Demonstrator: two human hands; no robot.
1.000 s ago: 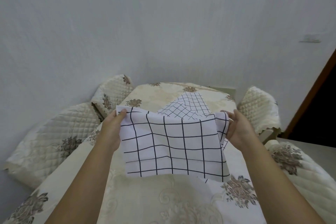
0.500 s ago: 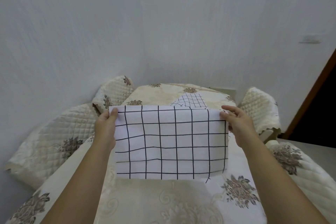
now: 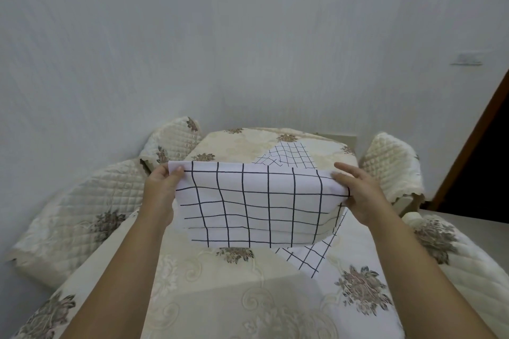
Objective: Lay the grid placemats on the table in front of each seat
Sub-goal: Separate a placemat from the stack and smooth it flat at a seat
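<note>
The floral-clothed counter (image 3: 248,297) is being looked down on from its near end, and just below the held placemat (image 3: 256,206) the corner of a second grid placemat (image 3: 308,257) is being shown, lying flat on the cloth. The held placemat is being kept in the air above the counter, touching neither the cloth nor the mat beneath it. Its upper left corner is being pinched by the left hand (image 3: 159,192), thumb on the front. Its upper right edge is being gripped by the right hand (image 3: 360,195), fingers over the top, and that edge is being curled under. Beyond the held placemat a third grid placemat (image 3: 292,155) is being seen on the cloth, rumpled at one side. Quilted chairs (image 3: 77,215) are being glimpsed to either side of the held placemat. The step in hand is judged to be the carrying of one mat to its seat. The next move is judged to call for a lowering, flat and square to the counter edge, at a seat not yet served and without overlap. Against the frame half a second earlier, the sheet is no longer being hung flat and taut. Its lower edge is being swung away, so the cloth flower and the corner beneath are being uncovered.
</note>
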